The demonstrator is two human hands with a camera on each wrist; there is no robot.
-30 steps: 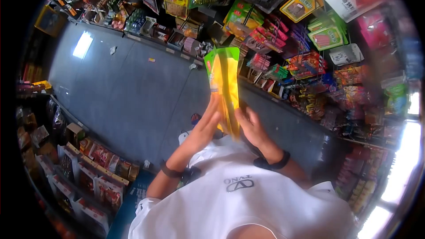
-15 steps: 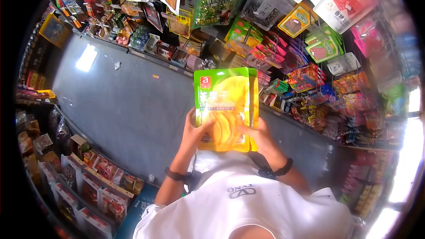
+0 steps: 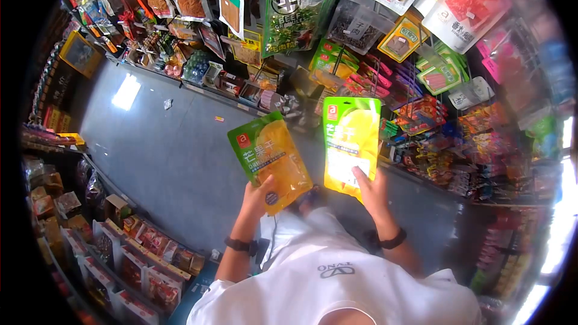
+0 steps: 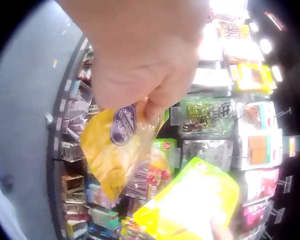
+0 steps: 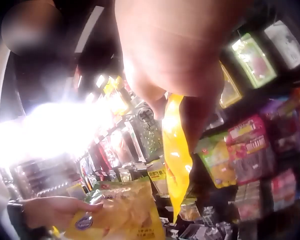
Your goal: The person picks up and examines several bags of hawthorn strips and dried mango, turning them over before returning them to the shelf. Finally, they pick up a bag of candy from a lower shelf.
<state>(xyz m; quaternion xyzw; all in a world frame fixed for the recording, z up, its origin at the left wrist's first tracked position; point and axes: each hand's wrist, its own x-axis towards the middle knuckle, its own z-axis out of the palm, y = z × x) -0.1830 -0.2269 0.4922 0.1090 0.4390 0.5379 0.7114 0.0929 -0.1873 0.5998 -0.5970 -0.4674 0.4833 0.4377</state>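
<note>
Biggest thing here is the grey floor (image 3: 180, 144), an open aisle running off to the upper left with lots of free room. Along its right edge there's a rack (image 3: 385, 42) crammed with hanging snack packs, right behind both bags, so it's tight on that side. Along the left edge of the floor sits a low shelf (image 3: 120, 247) of boxed snacks, partly lost in the dark rim of the head view. The left bag (image 3: 271, 159), green and yellow, is held tilted over the aisle. The right bag (image 3: 351, 141) is upright, close to the rack front, and the two bags don't touch. The left hand (image 3: 257, 195) pinches its bag's bottom corner, fingers curled. The right hand (image 3: 372, 189) grips the bottom edge of its bag, thumb on the front. Both wrist views are blurry, and the small print is unreadable.
</note>
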